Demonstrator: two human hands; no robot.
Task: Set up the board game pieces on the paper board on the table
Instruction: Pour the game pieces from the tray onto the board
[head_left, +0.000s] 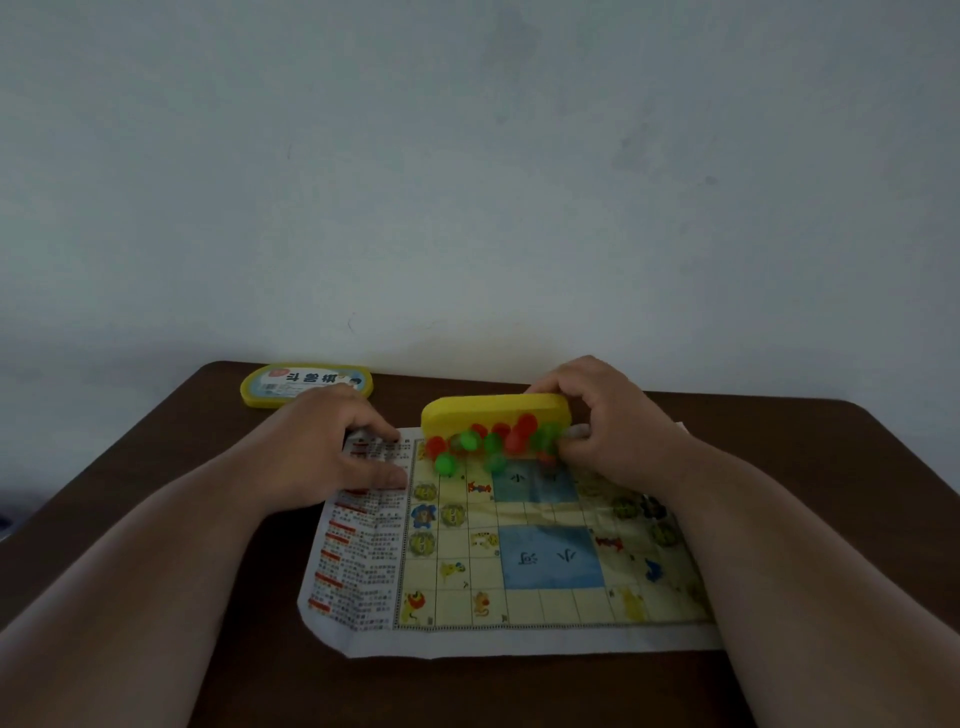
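Tipping the pieces out onto the paper board

At the upper left of the counter (156, 467) the yellow lid (306, 385) lies well clear. Your left hand (332, 457) rests with fingers flat on the printed left margin of the paper board (545, 582), likely to stop it sliding. At centre, your right hand (613, 421) grasps the yellow box (493, 413), tilted so red and green pieces (488, 441) spill along the board's far edge. The board's near squares lie free for spreading them.
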